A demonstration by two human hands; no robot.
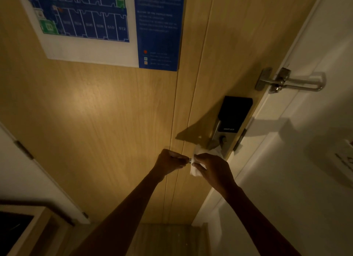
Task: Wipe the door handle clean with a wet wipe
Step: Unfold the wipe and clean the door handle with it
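A metal lever door handle [189,160] runs left from the black smart lock [234,115] on the wooden door [107,122]. My left hand [169,161] is closed around the free end of the handle. My right hand [213,170] holds a white wet wipe [200,156] wrapped over the handle's middle, so most of the lever is hidden. Only a short silver bit shows between my hands.
A metal swing-bar door guard [290,82] sits above the lock on the white door frame [286,150]. A blue evacuation plan [107,24] hangs on the door. A dark wooden cabinet [23,229] stands at lower left. The scene is dim.
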